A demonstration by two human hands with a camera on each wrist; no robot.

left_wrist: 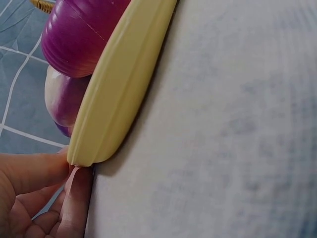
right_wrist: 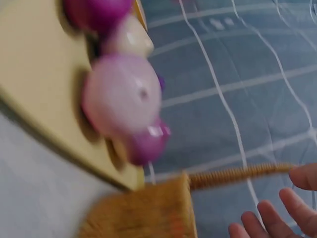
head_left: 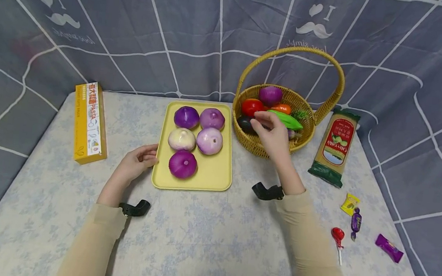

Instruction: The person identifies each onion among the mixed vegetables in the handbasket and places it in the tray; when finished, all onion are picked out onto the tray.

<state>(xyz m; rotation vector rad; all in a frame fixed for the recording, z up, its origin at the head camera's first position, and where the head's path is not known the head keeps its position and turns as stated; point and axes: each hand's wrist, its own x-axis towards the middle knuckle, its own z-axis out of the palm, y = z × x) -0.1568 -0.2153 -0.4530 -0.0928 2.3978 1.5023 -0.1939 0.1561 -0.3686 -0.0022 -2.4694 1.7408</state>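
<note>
My left hand point(head_left: 137, 162) grips the left rim of a yellow tray point(head_left: 212, 172); in the left wrist view, thumb and fingers lie on either side of its edge point(left_wrist: 111, 94). Several purple and whitish onions point(head_left: 182, 164) sit on the tray, grouped towards its back and left. Over the wicker basket point(head_left: 253, 146) hovers my right hand point(head_left: 275, 136), its fingers extended and holding nothing. Inside the basket are a purple onion point(head_left: 270, 95), a red tomato-like vegetable point(head_left: 251, 107), a carrot point(head_left: 283, 108), a green pod-shaped vegetable point(head_left: 287, 120) and a dark eggplant-like one point(head_left: 246, 124), partly hidden by the hand.
The basket's tall handle point(head_left: 292, 50) arches above it. A yellow pasta box point(head_left: 90, 122) lies at the left. To the right are a noodle pack point(head_left: 334, 147), a red lollipop point(head_left: 337, 236) and several wrapped candies point(head_left: 389, 248). A grey curtain point(head_left: 199, 26) hangs behind the table.
</note>
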